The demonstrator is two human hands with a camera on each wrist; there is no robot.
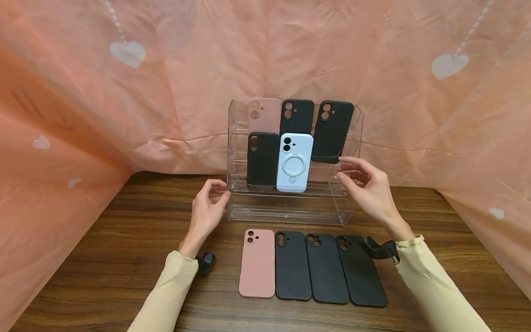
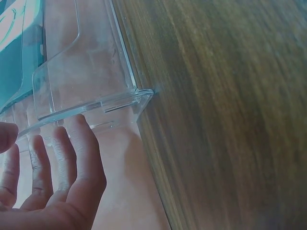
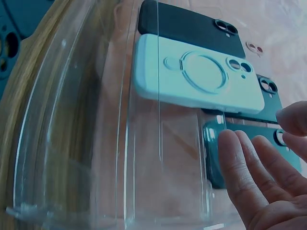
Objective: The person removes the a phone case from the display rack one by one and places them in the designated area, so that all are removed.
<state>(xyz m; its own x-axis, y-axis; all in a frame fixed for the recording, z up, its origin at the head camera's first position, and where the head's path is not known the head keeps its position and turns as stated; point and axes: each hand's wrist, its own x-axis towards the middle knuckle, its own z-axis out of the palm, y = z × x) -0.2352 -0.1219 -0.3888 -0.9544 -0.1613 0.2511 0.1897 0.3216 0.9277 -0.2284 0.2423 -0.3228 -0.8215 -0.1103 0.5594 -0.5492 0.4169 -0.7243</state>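
A clear acrylic display stand (image 1: 286, 215) holds phone cases on its tiers. On its upper tier lean a pink case (image 1: 265, 121), a black case (image 1: 297, 116) and another black case (image 1: 332, 133) at the right, tilted. Lower down, a black case (image 1: 263, 159) leans beside a white case (image 1: 295, 168) with a ring on its back. My left hand (image 1: 210, 203) rests against the stand's left side, fingers loosely bent. Beside the right-hand black case, my right hand (image 1: 367, 186) hovers at the stand's right side with fingers extended; no object shows between fingers and thumb.
On the wooden table (image 1: 137, 258) before the stand lie a pink case (image 1: 257, 267) and three black cases: one (image 1: 292, 269), a middle one (image 1: 329, 272), and one (image 1: 364, 276) partly under the right wrist strap (image 1: 379, 250). Pink cloth (image 1: 199, 69) hangs behind and at both sides.
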